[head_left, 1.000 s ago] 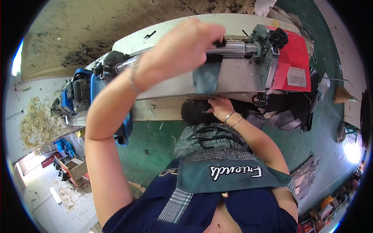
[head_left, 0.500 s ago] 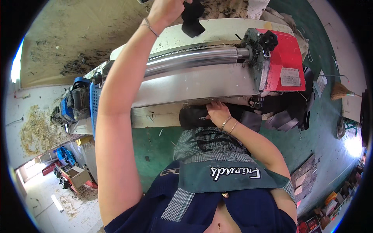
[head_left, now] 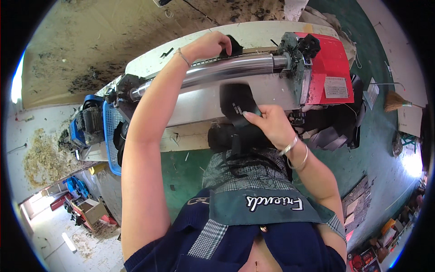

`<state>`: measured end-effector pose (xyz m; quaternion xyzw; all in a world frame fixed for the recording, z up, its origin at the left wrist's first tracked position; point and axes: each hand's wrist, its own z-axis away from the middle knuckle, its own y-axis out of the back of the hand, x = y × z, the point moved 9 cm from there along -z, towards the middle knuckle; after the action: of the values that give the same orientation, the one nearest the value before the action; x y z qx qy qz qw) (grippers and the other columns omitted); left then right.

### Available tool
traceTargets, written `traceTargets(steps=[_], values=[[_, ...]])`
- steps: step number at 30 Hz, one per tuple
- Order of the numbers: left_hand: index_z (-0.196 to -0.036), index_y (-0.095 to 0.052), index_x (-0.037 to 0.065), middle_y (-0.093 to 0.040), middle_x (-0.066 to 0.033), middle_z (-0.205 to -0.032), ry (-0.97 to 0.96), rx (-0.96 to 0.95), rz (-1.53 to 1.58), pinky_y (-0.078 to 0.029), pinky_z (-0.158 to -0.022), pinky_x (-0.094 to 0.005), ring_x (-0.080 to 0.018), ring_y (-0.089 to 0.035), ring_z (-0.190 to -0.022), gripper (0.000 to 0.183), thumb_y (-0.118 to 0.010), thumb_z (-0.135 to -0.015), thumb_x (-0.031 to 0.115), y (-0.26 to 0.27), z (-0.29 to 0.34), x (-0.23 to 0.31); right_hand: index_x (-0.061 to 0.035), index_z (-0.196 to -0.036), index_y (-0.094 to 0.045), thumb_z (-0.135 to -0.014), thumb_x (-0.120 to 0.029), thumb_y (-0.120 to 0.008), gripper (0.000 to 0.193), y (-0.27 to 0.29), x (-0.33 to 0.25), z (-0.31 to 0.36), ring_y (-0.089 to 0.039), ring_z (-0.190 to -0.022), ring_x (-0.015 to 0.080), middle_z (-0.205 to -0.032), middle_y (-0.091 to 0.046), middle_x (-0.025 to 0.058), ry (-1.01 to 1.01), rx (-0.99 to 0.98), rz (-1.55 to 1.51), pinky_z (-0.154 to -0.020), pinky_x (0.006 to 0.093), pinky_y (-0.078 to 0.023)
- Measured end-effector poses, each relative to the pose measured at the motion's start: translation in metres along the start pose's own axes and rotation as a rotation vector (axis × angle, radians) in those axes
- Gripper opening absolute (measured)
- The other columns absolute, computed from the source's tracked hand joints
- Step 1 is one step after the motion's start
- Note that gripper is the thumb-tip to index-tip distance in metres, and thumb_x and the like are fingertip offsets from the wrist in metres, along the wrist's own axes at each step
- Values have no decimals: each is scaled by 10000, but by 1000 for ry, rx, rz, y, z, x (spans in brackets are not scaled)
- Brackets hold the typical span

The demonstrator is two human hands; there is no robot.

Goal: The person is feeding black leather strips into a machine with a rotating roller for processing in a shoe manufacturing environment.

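Plate (head_left: 277,88): bare rightward
Right hand (head_left: 275,126): pinches black piece (head_left: 236,97) near front edge (head_left: 195,122)
Left hand (head_left: 209,46): curled at dark scrap (head_left: 234,46), grip unclear

Bold white lettering (head_left: 274,201) stands upside down in view across the green apron bib (head_left: 231,214), a pale label (head_left: 335,87) on the red machine cover (head_left: 328,54) bears print too small to read, and the black piece (head_left: 234,94) carries small, illegible whitish marks (head_left: 237,109)
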<state>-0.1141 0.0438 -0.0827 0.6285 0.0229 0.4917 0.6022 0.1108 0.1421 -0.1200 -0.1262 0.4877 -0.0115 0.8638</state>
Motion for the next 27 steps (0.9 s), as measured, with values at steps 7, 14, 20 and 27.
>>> traceTargets(steps=[7,14,20,27], values=[[-850,-645,36,-554,-16,-700,326,-124,198,-405,-614,-274,-110,-482,-667,267,-618,-839,302,-27,8,18,75,-830,-641,-833,-145,-700,228,10,-6,-42,-530,-622,62,-712,-628,25,85,104,48,-536,248,-435],[-942,-583,-3,-595,-51,-751,-148,188,-35,-458,-682,-296,-136,-545,-716,273,-750,-771,130,33,45,73,12,-928,-636,-786,-216,-731,285,-3,44,0,-655,-814,320,-879,-668,186,182,-127,1098,-757,411,-519],[-924,-610,-13,-639,-59,-768,-284,329,54,-474,-675,-282,-114,-591,-740,171,-642,-758,-42,107,76,141,-52,-800,-623,-737,-236,-702,210,-26,101,-40,-585,-985,328,-913,-645,133,453,-66,1194,-921,411,-430],[-1208,-589,36,-687,-120,-1069,-459,588,-521,-533,-767,-288,-206,-676,-886,413,-528,-826,-109,166,65,116,8,-848,-647,-816,-138,-680,153,-24,-20,31,-620,-670,156,-734,-660,83,599,120,793,-600,298,-477]])
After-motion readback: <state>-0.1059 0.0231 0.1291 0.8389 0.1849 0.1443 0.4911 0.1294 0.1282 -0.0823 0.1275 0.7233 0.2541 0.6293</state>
